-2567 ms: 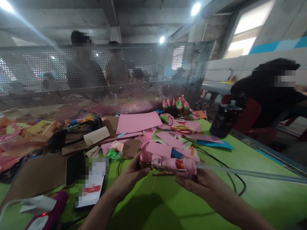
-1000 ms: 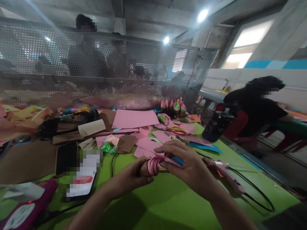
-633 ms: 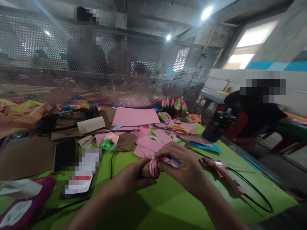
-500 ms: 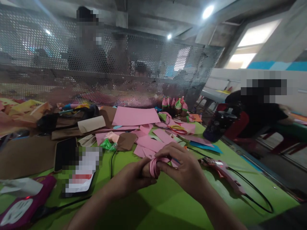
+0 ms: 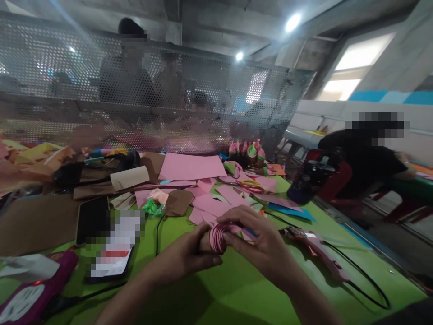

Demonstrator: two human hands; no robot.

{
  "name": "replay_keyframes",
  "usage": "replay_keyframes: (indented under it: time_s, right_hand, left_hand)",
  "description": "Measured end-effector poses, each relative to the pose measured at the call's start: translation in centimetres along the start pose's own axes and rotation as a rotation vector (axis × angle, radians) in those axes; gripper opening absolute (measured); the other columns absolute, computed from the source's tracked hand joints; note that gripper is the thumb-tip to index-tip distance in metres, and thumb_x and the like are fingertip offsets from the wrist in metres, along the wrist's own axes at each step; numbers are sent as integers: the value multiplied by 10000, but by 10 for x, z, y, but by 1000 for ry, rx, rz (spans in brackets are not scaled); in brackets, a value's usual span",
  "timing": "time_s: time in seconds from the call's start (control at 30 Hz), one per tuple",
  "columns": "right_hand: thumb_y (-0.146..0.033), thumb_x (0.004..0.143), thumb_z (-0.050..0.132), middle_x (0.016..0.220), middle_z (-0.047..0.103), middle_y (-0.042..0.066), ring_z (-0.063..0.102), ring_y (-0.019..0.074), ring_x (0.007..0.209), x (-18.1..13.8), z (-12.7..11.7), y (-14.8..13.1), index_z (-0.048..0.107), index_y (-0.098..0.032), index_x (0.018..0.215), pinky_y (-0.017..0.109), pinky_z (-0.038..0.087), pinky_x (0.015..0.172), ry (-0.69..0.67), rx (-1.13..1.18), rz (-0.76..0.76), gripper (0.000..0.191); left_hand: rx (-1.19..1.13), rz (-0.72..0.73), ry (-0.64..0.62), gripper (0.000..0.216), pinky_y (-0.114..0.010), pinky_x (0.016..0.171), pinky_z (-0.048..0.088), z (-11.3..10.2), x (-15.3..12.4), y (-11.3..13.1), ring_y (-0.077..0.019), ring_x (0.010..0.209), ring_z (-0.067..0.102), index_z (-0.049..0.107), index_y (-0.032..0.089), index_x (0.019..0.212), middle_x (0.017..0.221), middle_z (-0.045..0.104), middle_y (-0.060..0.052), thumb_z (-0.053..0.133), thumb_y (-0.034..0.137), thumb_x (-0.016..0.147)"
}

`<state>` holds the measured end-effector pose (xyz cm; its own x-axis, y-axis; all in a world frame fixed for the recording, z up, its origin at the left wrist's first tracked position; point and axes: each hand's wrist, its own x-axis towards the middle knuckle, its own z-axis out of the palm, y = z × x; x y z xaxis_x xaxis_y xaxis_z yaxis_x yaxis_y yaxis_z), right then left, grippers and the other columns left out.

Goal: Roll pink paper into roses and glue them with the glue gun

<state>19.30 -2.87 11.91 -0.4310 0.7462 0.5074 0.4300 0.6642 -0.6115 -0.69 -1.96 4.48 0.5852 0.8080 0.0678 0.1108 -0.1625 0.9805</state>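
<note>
A roll of pink paper (image 5: 217, 239), wound in layered stripes, is held between my two hands above the green table (image 5: 233, 293). My left hand (image 5: 191, 253) grips it from the left, thumb and fingers closed around a brownish part that is mostly hidden. From the right, my right hand (image 5: 259, 239) pinches the pink layers between thumb and fingers. Cut pink paper pieces (image 5: 209, 205) lie just beyond the hands. To the right of my right hand rests a pink glue gun (image 5: 320, 253) with its black cord.
At left lie a dark phone (image 5: 93, 221), a lit phone (image 5: 113, 253) and a purple power strip (image 5: 37, 286). Yellow-handled scissors (image 5: 250, 185), a dark bottle (image 5: 309, 176) and small pink-green paper pieces (image 5: 252, 151) stand or lie farther back. A perforated metal screen (image 5: 203, 108) rises behind; a person (image 5: 365, 153) sits right.
The pink roll has turned slightly, and its striped layers face the camera more. Both hands keep their grip in nearly the same place. The view has shifted a little.
</note>
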Motion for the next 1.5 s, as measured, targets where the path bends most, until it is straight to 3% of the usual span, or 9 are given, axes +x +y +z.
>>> replay_keyframes:
  time_s: [0.23, 0.5, 0.83, 1.23, 1.37, 1.5]
  right_hand:
    - [-169, 875, 651, 892, 691, 30, 630, 182, 854, 7, 1, -6, 691, -213, 918, 310, 484, 772, -52, 17, 64, 74]
    - [-46, 810, 630, 895, 692, 11, 631, 159, 827, 12, -2, -9, 684, -203, 936, 283, 478, 739, -138, -42, 99, 209]
    - [-40, 745, 656, 751, 637, -8, 542, 143, 688, 23, -5, -21, 663, -182, 773, 269, 361, 625, -291, -418, 77, 145]
    - [-53, 694, 659, 730, 657, -4, 554, 151, 675, 17, 8, -17, 663, -183, 770, 269, 331, 612, -230, -503, 94, 150]
    - [-63, 732, 655, 777, 679, 2, 591, 165, 717, 17, 6, -16, 663, -194, 815, 277, 384, 644, -222, -450, 98, 156]
    - [-90, 799, 673, 1020, 694, 28, 631, 195, 936, 18, -3, -15, 651, -227, 1014, 309, 456, 803, -135, -302, 64, 257]
  left_hand:
    - [37, 22, 1, 510, -333, 866, 456, -1, 1, -3, -215, 956, 541, 538, 215, 1277, 1080, 632, -33, 687, 406, 828]
    - [58, 37, -25, 518, -346, 903, 444, -4, 2, 1, -242, 1023, 558, 540, 188, 1293, 1140, 649, -63, 684, 365, 829]
    - [231, -33, -20, 440, -305, 769, 454, -5, 3, 2, -224, 871, 600, 624, 189, 1192, 1027, 705, -43, 705, 366, 797]
    - [374, -34, -48, 429, -326, 776, 469, -5, 2, 4, -244, 879, 643, 619, 217, 1206, 1036, 736, -45, 693, 358, 808]
    - [205, -10, -40, 417, -327, 809, 468, -4, 4, -2, -234, 919, 602, 610, 193, 1192, 1037, 705, -45, 683, 358, 815]
    - [18, -32, 9, 458, -323, 808, 468, -3, 5, -5, -215, 914, 545, 594, 177, 1180, 1040, 653, -48, 697, 412, 801]
